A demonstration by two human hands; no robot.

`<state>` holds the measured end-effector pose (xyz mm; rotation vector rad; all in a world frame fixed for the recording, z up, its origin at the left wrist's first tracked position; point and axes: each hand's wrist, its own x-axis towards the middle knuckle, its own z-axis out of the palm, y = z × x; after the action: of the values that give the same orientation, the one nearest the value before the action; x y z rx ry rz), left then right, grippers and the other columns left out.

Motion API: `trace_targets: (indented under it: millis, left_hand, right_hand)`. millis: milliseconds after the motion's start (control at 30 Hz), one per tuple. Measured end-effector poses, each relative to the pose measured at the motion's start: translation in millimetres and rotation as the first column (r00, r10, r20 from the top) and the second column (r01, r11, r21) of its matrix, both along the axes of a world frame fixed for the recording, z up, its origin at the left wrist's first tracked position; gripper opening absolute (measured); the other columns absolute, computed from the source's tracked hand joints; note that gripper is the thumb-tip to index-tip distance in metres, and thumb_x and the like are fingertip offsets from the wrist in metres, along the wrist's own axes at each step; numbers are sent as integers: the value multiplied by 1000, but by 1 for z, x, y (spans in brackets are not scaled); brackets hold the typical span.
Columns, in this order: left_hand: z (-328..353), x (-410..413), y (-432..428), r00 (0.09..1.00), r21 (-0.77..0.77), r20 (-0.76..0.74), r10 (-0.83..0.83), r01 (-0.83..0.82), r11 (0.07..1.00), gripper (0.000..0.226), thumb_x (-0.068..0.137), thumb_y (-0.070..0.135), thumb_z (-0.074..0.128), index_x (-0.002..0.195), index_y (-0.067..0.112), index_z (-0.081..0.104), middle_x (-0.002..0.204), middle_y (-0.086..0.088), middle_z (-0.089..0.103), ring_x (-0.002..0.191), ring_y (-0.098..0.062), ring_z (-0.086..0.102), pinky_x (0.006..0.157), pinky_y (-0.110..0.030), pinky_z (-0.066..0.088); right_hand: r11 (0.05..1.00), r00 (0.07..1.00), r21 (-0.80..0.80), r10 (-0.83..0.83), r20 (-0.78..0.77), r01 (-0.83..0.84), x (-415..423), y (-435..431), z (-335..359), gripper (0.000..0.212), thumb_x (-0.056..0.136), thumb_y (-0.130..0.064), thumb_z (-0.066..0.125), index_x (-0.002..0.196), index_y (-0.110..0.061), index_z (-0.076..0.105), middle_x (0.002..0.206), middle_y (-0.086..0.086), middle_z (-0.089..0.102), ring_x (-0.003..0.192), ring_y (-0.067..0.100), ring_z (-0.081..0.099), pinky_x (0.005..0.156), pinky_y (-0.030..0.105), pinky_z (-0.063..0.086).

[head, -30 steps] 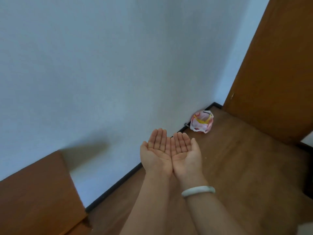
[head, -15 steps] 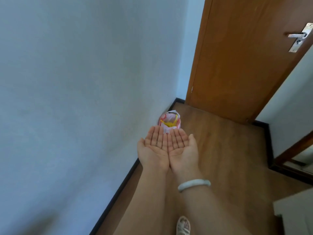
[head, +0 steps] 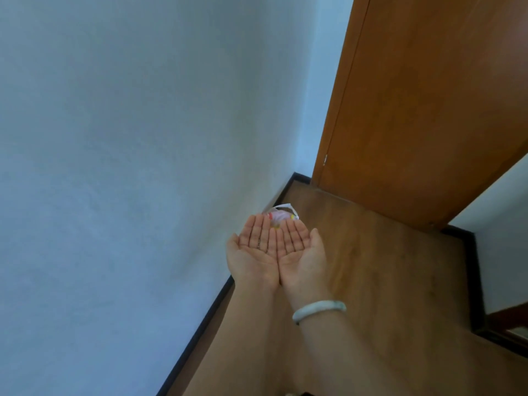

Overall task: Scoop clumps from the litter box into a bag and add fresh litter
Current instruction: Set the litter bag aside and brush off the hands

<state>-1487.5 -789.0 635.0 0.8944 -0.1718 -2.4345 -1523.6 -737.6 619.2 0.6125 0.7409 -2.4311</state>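
Left hand [head: 253, 252] and right hand [head: 301, 252] cupped above wooden floor [head: 385, 281].

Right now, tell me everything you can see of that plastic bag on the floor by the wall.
The plastic bag is small, crumpled and thin, pinkish-white with red and yellow patches and a white handle loop sticking up. It sits on the wooden floor by the dark baseboard, near the corner. Fingertips hide its lower part from view; nothing visibly touches it.
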Motion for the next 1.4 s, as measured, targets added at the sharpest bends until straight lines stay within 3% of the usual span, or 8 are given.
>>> trace_targets:
  millis: [167, 300, 500, 733, 833, 967, 1133, 1400]
  left_hand:
    - [-9, -85, -36, 999, -3, 39, -15, 15, 1000, 47, 101, 31, 25, 105, 4, 62, 98, -10, 70, 92, -20, 66, 81, -31, 51]
    - [-23, -159, -72, 997, -23, 51, -58, 59, 998, 47, 101, 32, 24, 109, 4, 61, 104, -10, 68, 97, -20, 63, 92, -33, 47]
    - [-46, -269, -132, 987, -44, 39, -154, 156, 987, 48, 102, 32, 22, 111, 6, 60, 107, -9, 67, 97, -19, 63, 83, -30, 49]
    - [-98, -355, -172, 975, -7, 93, -200, 202, 979, 49, 102, 33, 22, 108, 5, 62, 101, -9, 71, 93, -20, 66, 81, -31, 51]
    - [-146, -387, -183, 973, 28, 104, -204, 202, 979, 49, 101, 33, 24, 106, 5, 64, 97, -10, 73, 97, -21, 66, 85, -33, 51]
    - [-239, -429, -196, 967, 56, 161, -196, 189, 980, 48, 101, 32, 24, 100, 6, 64, 89, -9, 75, 82, -19, 72, 78, -32, 56]
    - [-372, -466, -204, 958, 93, 206, -202, 186, 978, 49, 101, 33, 24, 99, 6, 65, 91, -10, 74, 81, -20, 72, 83, -35, 54]
    - [-553, -491, -200, 943, 137, 274, -190, 157, 978, 46, 100, 30, 26, 104, 5, 65, 100, -12, 72, 100, -26, 66, 101, -42, 46]
  right_hand:
    - [1000, 999, 19, -17, 30, 16, -84, -37, -8, 37, 98, -34, 42, 99, -4, 64, 111, 15, 67, 103, 23, 65, 99, 36, 47]
    - [999, 999, 34, -40, 26, 39, -153, -70, -17, 36, 98, -34, 41, 103, -6, 63, 106, 11, 68, 97, 21, 66, 88, 33, 51]
    - [994, 994, -1, -105, 35, 105, -256, -123, -37, 42, 100, -38, 36, 107, -6, 62, 105, 11, 69, 99, 23, 65, 88, 33, 51]
    - [988, 985, -28, -146, 87, 149, -339, -160, -89, 45, 99, -40, 37, 114, -5, 62, 113, 13, 68, 110, 26, 62, 103, 38, 44]
    - [989, 985, -40, -138, 103, 143, -369, -168, -138, 45, 99, -39, 38, 114, -5, 62, 110, 12, 69, 105, 23, 65, 97, 36, 49]
    - [987, 975, -18, -155, 159, 160, -412, -181, -235, 41, 96, -36, 44, 111, -3, 63, 111, 13, 68, 110, 24, 63, 98, 36, 48]
    - [986, 964, -63, -138, 228, 156, -451, -187, -365, 43, 98, -35, 41, 91, -4, 70, 94, 11, 72, 94, 21, 68, 89, 36, 52]
    - [987, 933, 77, -158, 323, 140, -478, -190, -542, 35, 98, -32, 42, 85, -9, 64, 81, 6, 72, 82, 16, 69, 84, 30, 54]
